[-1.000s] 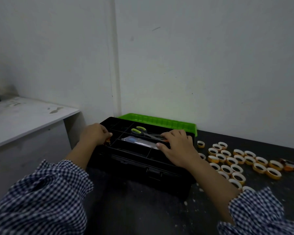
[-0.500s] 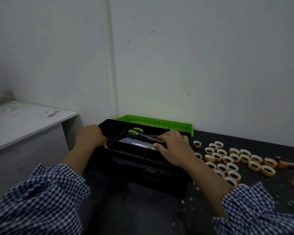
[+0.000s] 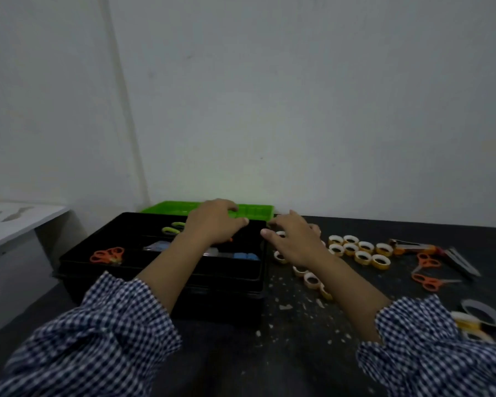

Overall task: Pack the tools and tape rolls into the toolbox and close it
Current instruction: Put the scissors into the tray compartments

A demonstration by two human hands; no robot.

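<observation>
Both hands are shifting rightward since the last look: my left hand (image 3: pixel 215 224) is leaving the toolbox's (image 3: pixel 229 302) left edge and hovering over its back right corner, fingers loosely spread, holding nothing. My right hand (image 3: pixel 295 242) is coming off the tray and hanging over the tape rolls (image 3: pixel 358 249), relaxed and seemingly empty, though possibly brushing 1 underneath. Those rolls are lying flat just right of the box, so the right hand is nearer.
</observation>
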